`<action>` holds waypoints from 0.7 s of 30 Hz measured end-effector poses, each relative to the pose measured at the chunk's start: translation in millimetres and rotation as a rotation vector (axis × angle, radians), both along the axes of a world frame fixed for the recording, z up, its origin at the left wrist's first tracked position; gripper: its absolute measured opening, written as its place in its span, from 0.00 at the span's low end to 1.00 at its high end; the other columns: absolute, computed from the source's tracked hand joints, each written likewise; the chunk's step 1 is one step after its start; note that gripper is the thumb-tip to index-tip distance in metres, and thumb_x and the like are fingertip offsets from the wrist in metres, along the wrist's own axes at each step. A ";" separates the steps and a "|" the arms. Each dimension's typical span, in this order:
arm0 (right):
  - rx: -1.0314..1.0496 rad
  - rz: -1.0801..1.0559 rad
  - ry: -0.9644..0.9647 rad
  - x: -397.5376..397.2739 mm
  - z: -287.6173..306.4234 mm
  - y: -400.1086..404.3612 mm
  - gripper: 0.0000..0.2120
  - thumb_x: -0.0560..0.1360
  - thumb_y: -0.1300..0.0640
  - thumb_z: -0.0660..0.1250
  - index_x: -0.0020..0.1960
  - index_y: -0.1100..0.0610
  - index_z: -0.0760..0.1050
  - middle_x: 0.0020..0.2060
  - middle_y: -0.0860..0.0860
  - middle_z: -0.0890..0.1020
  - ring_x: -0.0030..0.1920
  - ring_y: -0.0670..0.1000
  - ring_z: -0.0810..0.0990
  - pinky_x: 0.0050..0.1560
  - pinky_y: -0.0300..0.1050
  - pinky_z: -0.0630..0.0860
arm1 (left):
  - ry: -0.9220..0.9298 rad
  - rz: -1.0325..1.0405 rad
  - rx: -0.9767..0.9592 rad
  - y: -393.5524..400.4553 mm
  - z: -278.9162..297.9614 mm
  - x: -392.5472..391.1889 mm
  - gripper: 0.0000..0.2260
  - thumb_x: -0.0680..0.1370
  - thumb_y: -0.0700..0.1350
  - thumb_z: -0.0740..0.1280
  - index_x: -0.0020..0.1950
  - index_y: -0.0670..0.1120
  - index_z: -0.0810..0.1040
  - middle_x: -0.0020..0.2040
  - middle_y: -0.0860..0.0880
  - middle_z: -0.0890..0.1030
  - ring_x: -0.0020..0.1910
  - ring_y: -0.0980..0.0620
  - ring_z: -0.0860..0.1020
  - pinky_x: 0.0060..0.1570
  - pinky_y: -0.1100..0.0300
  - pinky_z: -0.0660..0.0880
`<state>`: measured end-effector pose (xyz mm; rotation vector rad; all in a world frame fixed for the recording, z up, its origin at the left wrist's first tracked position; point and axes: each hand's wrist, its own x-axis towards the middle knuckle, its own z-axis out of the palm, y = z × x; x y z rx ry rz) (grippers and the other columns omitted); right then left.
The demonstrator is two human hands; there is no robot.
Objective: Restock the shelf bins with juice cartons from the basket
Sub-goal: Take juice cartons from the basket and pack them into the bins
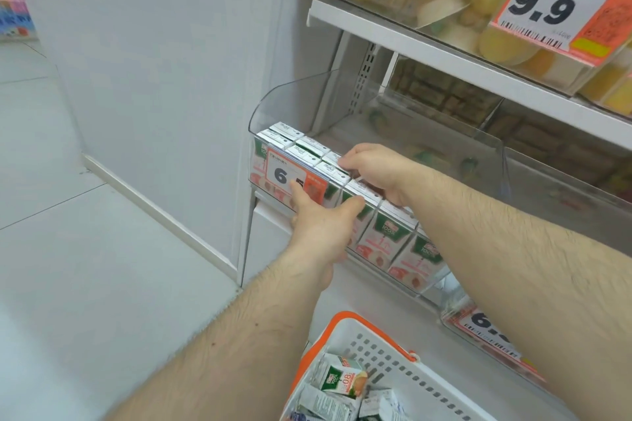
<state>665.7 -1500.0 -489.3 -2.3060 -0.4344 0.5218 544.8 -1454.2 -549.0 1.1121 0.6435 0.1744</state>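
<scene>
My left hand [319,232] braces the bin [273,113] front, fingers straight; my right hand [372,169] seemingly pinches a carton [362,190]. Forced seating could topple neighbouring cartons.

Both bare arms reach forward and out, close side by side. The left hand [319,229] is lower, thumb up and out, fingers curled under. The right hand [374,169] is higher, palm down, wrist bent, with its fingers bent down and mostly hidden.
</scene>
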 end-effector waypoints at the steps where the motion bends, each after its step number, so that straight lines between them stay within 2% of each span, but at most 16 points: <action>1: -0.016 0.008 -0.013 -0.4 -1.1 0.4 0.09 0.78 0.56 0.66 0.55 0.61 0.77 0.47 0.55 0.78 0.46 0.54 0.72 0.48 0.48 0.69 | 0.000 -0.002 -0.004 0.3 -1.0 0.8 0.48 0.70 0.55 0.73 0.73 0.72 0.38 0.75 0.58 0.61 0.66 0.45 0.73 0.58 0.39 0.76; 7: -0.057 0.011 -0.031 2.5 0.4 2.9 0.08 0.78 0.50 0.68 0.49 0.55 0.77 0.52 0.54 0.82 0.48 0.53 0.79 0.52 0.50 0.77 | 0.001 -0.005 0.012 -0.1 -1.7 1.9 0.47 0.71 0.55 0.73 0.72 0.72 0.38 0.75 0.58 0.61 0.66 0.45 0.73 0.58 0.41 0.76; 11: -0.187 0.062 -0.112 -2.3 7.0 4.0 0.14 0.80 0.48 0.64 0.58 0.56 0.77 0.49 0.52 0.80 0.43 0.51 0.75 0.44 0.47 0.73 | 0.013 -0.013 0.013 -0.8 -1.5 1.8 0.49 0.72 0.55 0.73 0.73 0.71 0.36 0.76 0.56 0.62 0.68 0.47 0.72 0.61 0.39 0.74; 13: -0.245 0.093 -0.157 -5.4 11.9 5.8 0.17 0.81 0.47 0.61 0.63 0.58 0.75 0.45 0.50 0.77 0.41 0.51 0.74 0.46 0.48 0.73 | 0.014 -0.027 0.004 -0.6 1.1 -1.1 0.48 0.74 0.53 0.73 0.74 0.69 0.34 0.77 0.56 0.61 0.67 0.47 0.71 0.62 0.39 0.74; 15: -0.309 0.117 -0.215 -11.8 16.2 7.2 0.20 0.82 0.47 0.59 0.65 0.61 0.75 0.48 0.50 0.77 0.46 0.53 0.75 0.52 0.46 0.73 | 0.010 -0.048 0.002 -0.4 4.3 -4.5 0.48 0.75 0.52 0.72 0.75 0.68 0.35 0.76 0.56 0.63 0.64 0.47 0.74 0.63 0.38 0.72; 17: -0.330 0.093 -0.324 -17.0 17.6 6.3 0.18 0.81 0.48 0.61 0.60 0.60 0.80 0.53 0.51 0.82 0.52 0.53 0.79 0.56 0.45 0.76 | 0.005 -0.047 -0.001 -1.7 9.1 -9.3 0.45 0.75 0.51 0.73 0.77 0.65 0.41 0.73 0.53 0.67 0.53 0.50 0.76 0.62 0.40 0.73; 19: -0.251 -0.040 -0.445 -23.5 17.1 2.0 0.11 0.78 0.49 0.64 0.50 0.53 0.82 0.50 0.51 0.84 0.51 0.53 0.81 0.53 0.46 0.78 | 0.039 -0.068 0.000 -6.0 12.3 -15.7 0.43 0.74 0.50 0.74 0.78 0.57 0.47 0.69 0.50 0.70 0.46 0.52 0.74 0.61 0.42 0.74; 21: -0.123 -0.148 -0.631 -38.6 17.1 -7.2 0.09 0.76 0.51 0.63 0.46 0.51 0.81 0.46 0.50 0.84 0.48 0.54 0.81 0.49 0.46 0.78 | 0.097 -0.130 0.058 -11.1 11.1 -21.7 0.42 0.73 0.49 0.75 0.77 0.52 0.50 0.69 0.48 0.70 0.52 0.48 0.75 0.61 0.43 0.75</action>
